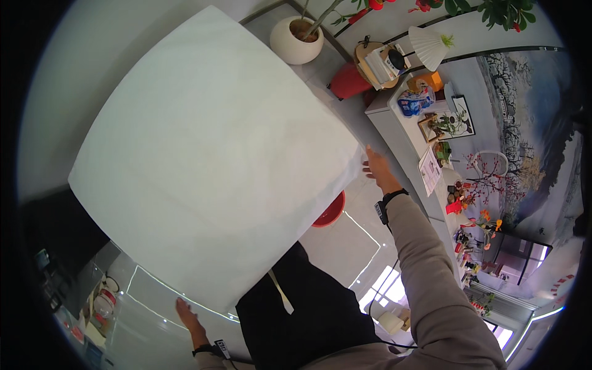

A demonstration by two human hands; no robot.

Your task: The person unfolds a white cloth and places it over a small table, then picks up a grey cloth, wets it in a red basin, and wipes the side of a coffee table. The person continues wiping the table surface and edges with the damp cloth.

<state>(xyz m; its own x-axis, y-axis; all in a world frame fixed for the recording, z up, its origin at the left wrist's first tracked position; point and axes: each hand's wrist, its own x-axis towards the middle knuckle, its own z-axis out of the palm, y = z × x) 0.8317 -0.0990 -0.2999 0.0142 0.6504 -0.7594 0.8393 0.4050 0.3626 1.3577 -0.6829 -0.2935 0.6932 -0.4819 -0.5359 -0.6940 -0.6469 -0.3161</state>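
Note:
A large white sheet-like surface [212, 152], with slightly rippled edges at the right, spreads before me; what lies beneath it is hidden. My right hand [379, 169] is at its right corner, fingers apart, and nothing shows in its grasp. Beyond the lower edge of the white surface is my left hand [188, 319], held out over the floor with its fingers apart and apparently nothing in it. Both wrists wear dark bands with small tags.
A red basin [332, 212] stands on the floor partly under the right edge. A long white cabinet [407, 138] with ornaments runs along the right. At the top are a white plant pot [296, 41] and a red stool-like object [349, 82]. Shelved items lie lower left.

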